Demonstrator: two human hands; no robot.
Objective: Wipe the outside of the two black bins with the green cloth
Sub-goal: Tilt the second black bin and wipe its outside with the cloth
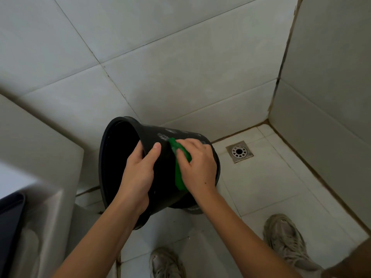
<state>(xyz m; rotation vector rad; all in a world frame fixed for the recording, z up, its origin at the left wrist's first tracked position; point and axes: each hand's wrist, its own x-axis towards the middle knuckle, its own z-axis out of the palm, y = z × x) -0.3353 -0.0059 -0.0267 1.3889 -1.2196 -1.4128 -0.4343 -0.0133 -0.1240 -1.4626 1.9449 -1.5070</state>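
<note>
- Head view: the black bin (160, 171) is held up off the tiled floor (261, 189), tipped on its side with its open mouth turned toward the left and its base toward the floor drain (239, 151).
- The left hand (138, 173) grips the bin's rim, thumb lying on the outer wall and fingers hooked inside the mouth.
- The right hand (197, 163) presses the green cloth (178, 167) flat against the outer wall, fingers curled over it.
- Handling, as I judge it: the bin looks like thin, stiff plastic and light, since one hand at the rim carries it. Pale smears near the cloth suggest a wet wall, so it may be slick. The rim seems the sure place to hold.
- The cloth looks soft and limp, and will bunch unless spread under the palm.
- Hard to make out: a dark curved edge shows under the bin's base. It may be the second bin, but I cannot tell.
- The bin's far side and its interior are in shadow or turned away.
- Two pale trainers (285, 239) stand below; the left one is cut off by the frame's edge.
</note>
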